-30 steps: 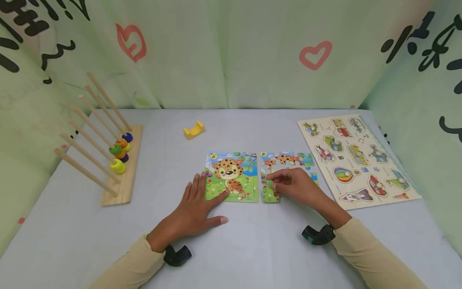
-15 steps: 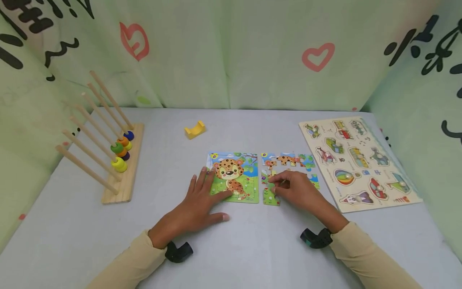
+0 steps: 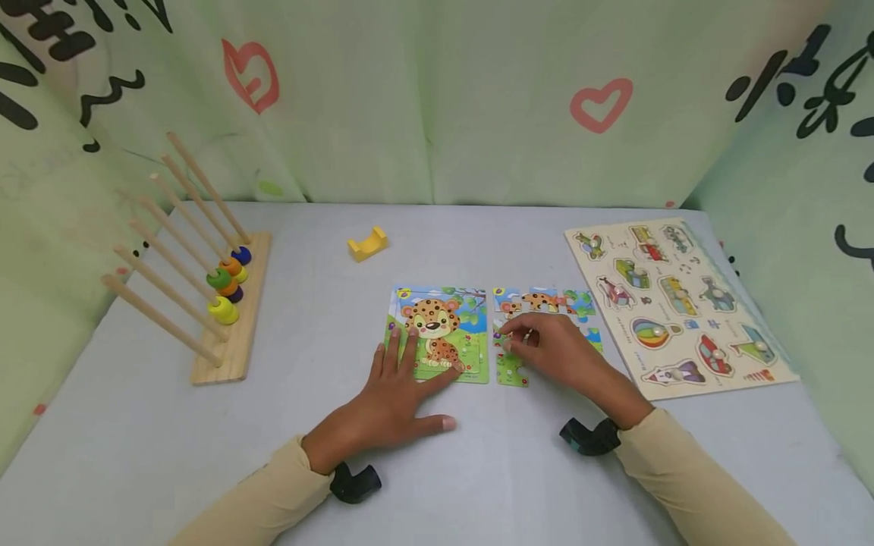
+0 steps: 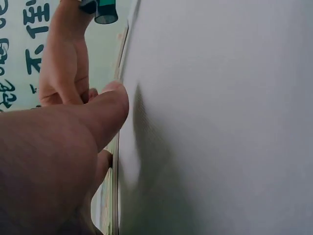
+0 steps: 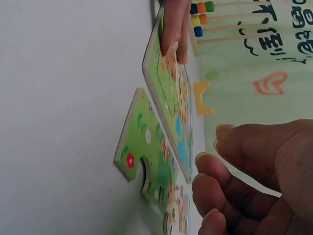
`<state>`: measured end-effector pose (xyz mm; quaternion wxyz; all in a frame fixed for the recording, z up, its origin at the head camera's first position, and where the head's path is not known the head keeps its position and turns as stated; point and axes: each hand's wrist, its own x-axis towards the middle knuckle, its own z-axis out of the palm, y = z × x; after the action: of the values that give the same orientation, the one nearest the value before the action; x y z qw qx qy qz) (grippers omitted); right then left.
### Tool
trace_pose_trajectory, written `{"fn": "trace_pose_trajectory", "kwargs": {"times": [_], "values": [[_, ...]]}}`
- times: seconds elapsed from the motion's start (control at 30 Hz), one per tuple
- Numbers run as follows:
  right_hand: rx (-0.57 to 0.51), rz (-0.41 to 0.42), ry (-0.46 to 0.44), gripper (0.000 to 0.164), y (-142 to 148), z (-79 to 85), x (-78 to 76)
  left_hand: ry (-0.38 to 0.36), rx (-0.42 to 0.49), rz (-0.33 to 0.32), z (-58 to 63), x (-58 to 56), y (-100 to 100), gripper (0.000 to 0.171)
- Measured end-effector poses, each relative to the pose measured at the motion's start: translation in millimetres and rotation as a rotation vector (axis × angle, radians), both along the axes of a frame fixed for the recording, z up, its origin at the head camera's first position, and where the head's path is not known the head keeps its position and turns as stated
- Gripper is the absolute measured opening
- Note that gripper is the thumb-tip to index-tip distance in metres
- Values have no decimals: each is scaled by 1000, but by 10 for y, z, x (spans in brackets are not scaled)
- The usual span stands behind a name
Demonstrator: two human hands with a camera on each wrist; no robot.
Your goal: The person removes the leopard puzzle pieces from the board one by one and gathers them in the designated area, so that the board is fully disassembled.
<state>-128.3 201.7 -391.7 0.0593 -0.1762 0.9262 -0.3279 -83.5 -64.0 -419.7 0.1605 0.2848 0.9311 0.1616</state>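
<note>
My left hand (image 3: 399,398) lies spread over the lower left of a square leopard picture board (image 3: 432,311), fingertips on its surface. In the left wrist view the thumb (image 4: 105,105) extends over the white table. My right hand (image 3: 560,349) hovers above jigsaw pieces laid to the right of the board, its fingers loosely bent. The right wrist view shows its thumb (image 5: 244,142) and fingertips apart, with nothing between them. Below them lies a green corner jigsaw piece (image 5: 142,137) with flowers, close beside the board's edge. The right hand covers part of the middle pieces.
A wooden peg stand (image 3: 246,334) with several coloured beads stands at the left. Farther back lies a yellow curved block (image 3: 369,244). A wooden knob puzzle (image 3: 655,318) lies at the right. Green curtains (image 3: 423,98) enclose the table's back and sides.
My left hand has slid right and toward the near edge across the leopard board, uncovering more of its left side. My right hand has shifted slightly left over the pieces.
</note>
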Motion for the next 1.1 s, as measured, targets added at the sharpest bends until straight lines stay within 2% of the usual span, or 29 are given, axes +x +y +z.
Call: {"fn": "trace_pose_trajectory", "kwargs": {"times": [0.23,0.47,0.83,1.1], "values": [[-107,99,-51,17,-262,55,-90,34,-6,-3,-6,7,-8,70],[-163,163,-107,23,-530,4,-193,31,-5,-10,-33,2,-6,70],[-157,165,-195,28,-716,-48,-307,13,-16,-15,-8,-5,14,68],[-160,172,-262,21,-813,-79,-361,25,-53,-14,0,0,12,68]]}}
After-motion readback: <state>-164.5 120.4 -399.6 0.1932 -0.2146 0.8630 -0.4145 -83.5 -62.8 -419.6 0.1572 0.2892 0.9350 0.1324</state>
